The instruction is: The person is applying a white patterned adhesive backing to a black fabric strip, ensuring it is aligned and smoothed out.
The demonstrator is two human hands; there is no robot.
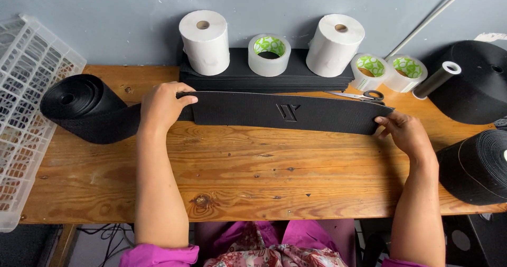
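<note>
Left hand (161, 107) presses flat on the black elastic band (285, 111), fingers curled over its top edge near the black roll (87, 107) it feeds from; right hand (406, 132) pinches the band's free end between thumb and fingers. Band lies stretched across the wooden table (237, 177), just in front of a stack of black strips (243, 77). Scissors (362, 95) sit beside the right end.

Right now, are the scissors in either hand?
No: the scissors lie on the table behind the black strip, which both hands hold.
</note>
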